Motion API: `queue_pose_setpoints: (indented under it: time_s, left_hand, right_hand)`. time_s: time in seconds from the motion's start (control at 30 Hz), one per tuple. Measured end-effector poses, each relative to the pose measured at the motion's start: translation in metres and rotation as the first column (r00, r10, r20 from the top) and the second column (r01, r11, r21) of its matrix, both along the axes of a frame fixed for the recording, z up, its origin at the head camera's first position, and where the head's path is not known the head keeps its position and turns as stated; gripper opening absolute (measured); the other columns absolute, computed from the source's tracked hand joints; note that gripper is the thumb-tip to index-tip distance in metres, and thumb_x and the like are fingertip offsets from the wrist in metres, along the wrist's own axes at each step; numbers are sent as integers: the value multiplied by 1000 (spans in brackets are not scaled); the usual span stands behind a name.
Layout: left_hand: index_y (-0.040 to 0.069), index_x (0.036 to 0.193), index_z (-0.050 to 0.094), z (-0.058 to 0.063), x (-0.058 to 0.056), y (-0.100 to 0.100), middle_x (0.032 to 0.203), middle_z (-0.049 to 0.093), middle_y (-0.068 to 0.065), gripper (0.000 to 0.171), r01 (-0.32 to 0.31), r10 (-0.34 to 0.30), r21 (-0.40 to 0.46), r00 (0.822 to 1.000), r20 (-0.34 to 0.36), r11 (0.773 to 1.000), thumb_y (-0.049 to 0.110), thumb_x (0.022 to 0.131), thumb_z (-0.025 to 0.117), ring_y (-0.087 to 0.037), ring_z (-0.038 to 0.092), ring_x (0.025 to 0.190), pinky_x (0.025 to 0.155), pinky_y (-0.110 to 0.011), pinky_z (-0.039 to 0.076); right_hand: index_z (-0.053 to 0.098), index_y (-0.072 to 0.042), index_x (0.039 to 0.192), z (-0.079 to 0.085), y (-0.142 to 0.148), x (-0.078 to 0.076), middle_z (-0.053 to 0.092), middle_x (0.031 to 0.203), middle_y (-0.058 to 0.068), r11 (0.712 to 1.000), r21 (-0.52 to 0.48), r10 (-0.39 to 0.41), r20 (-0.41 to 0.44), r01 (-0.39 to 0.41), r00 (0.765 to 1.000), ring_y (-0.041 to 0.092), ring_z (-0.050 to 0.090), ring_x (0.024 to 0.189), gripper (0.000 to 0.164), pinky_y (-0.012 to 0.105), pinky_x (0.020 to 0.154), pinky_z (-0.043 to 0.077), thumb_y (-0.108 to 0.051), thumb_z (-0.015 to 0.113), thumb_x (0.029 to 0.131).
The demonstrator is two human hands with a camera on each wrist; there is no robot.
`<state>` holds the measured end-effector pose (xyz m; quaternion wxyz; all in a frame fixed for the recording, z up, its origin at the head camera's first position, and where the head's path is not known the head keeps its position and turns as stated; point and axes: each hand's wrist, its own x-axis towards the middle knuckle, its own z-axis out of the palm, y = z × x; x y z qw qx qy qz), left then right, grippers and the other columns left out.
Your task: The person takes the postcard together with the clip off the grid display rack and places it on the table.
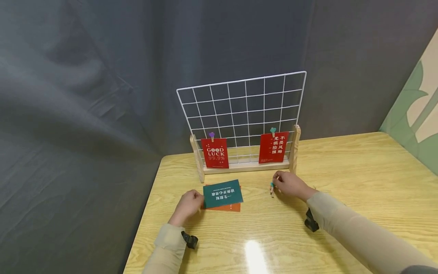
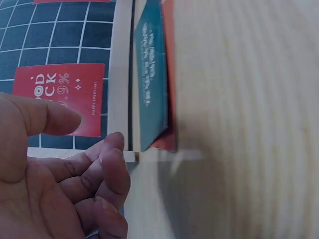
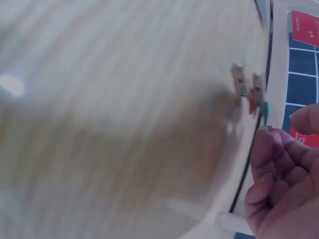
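My left hand [image 1: 190,205] is beside the left end of a teal card [image 1: 223,193] with white lettering. That card lies over an orange card [image 1: 232,207] on the table. In the left wrist view the left thumb and loosely bent fingers [image 2: 113,164] stand apart, with nothing between them. My right hand [image 1: 289,184] is low over the table beside small wooden clothespins [image 1: 272,189], one with a teal top. Its fingertips are right by the clothespins in the right wrist view, and the thumb [image 3: 305,119] is apart from the fingers.
Behind the cards stands a white wire grid [image 1: 246,106] in a wooden stand [image 1: 246,166]. A purple-topped clothespin [image 1: 212,136] holds a red "GOOD LUCK" card [image 1: 215,153] on it. A teal-topped clothespin [image 1: 273,131] holds another red card [image 1: 270,150]. A grey curtain [image 1: 137,76] hangs behind.
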<state>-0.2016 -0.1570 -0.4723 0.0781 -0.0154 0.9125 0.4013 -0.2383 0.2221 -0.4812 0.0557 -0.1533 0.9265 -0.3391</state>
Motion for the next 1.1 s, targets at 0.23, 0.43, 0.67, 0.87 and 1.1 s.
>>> queue_pose_setpoints:
  time_s: [0.23, 0.43, 0.67, 0.87, 1.1]
  left_hand:
    - [0, 105, 65, 12, -14, 2, 78, 59, -6, 20, -5, 3, -37, 999, -50, 999, 16, 103, 52, -18, 51, 64, 59, -31, 42]
    - [-2, 117, 65, 24, -32, 5, 85, 61, -9, 26, -11, 8, -32, 995, -102, 999, 18, 104, 53, -21, 53, 69, 61, -33, 43]
    - [-2, 118, 63, 33, -43, 6, 94, 64, -11, 29, -22, 20, -11, 990, -137, 1000, 22, 104, 53, -22, 57, 75, 65, -34, 46]
    - [-3, 130, 59, 40, -50, 12, 98, 64, -12, 38, -28, 32, 40, 992, -122, 999, 25, 106, 54, -24, 60, 79, 68, -36, 48]
    - [-4, 140, 54, 40, -58, 27, 110, 64, -16, 43, -35, 47, 99, 991, -123, 994, 22, 106, 54, -24, 59, 82, 76, -40, 50]
  right_hand:
    - [64, 2, 100, 12, -10, -8, 56, 72, 1, 998, 42, 42, -106, -38, 994, 14, 48, 62, 13, 31, 58, 41, -9, 58, 101]
    - [65, 5, 102, 26, -21, -14, 58, 75, 2, 997, 39, 73, -164, -67, 984, 14, 50, 64, 15, 31, 59, 43, -9, 59, 101]
    - [66, 7, 109, 53, -43, -18, 66, 87, 7, 994, 74, 97, -202, -83, 975, 20, 57, 74, 20, 39, 71, 51, -9, 59, 101]
    - [67, 6, 112, 70, -61, -26, 65, 84, 5, 990, 101, 118, -213, -98, 970, 18, 55, 70, 22, 38, 69, 50, -11, 58, 102]
    - [67, 4, 114, 84, -82, -36, 64, 83, 4, 982, 152, 141, -223, -108, 965, 18, 55, 69, 23, 37, 67, 50, -14, 57, 103]
